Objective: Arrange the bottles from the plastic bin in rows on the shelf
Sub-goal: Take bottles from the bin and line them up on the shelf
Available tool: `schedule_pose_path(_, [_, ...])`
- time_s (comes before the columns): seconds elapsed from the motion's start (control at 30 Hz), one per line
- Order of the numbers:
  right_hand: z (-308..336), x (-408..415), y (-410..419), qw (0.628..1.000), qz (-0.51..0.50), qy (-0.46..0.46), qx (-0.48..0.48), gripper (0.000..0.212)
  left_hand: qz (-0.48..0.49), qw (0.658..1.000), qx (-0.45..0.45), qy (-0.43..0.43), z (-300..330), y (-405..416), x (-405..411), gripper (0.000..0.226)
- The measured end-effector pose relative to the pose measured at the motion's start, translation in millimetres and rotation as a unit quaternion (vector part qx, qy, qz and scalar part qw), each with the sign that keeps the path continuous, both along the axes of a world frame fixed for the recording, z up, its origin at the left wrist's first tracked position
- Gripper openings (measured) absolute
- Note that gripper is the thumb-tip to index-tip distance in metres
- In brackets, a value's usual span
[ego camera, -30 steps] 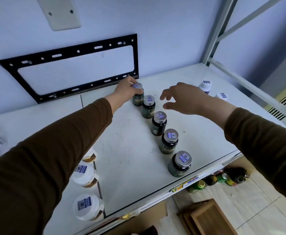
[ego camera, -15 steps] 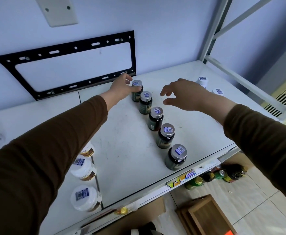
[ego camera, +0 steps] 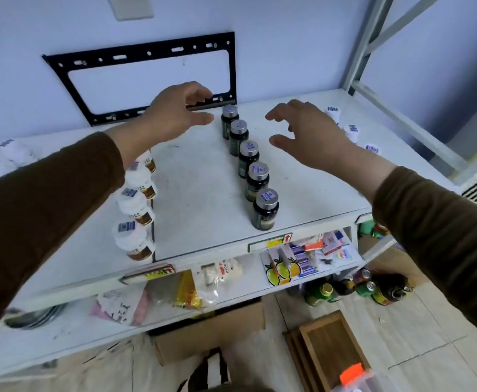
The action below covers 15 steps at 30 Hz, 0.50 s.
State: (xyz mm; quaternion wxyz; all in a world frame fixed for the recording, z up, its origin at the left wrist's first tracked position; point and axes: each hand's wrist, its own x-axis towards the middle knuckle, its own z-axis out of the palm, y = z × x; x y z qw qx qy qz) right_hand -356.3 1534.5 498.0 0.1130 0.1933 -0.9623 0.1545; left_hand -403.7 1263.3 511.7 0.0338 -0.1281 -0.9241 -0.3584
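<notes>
since a moment ago my left hand [ego camera: 175, 111] has let go of the back dark bottle [ego camera: 228, 120] and hangs loose, fingers relaxed, holding nothing. at far left, white bottles [ego camera: 135, 219] stand in a row on the shelf [ego camera: 203, 193]. five dark bottles [ego camera: 252, 162] form the middle row. my right hand [ego camera: 305, 131] hovers beside them, spread, not gripping. i can't see the bin, so what's left is unclear.
</notes>
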Motion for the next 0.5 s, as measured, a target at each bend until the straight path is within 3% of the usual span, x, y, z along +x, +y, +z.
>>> schedule_pose_path(0.33, [-21, 114, 61, 0.998, 0.062, -0.009, -0.023, 0.033, -0.013, 0.999, 0.022, 0.022, -10, 69, 157, 0.041])
schedule_pose_path(0.5, [-49, 175, 77, 0.998, 0.047, -0.036, -0.032, 0.034, -0.023, 0.999, 0.031, 0.001, -41, 84, 224, 0.043])
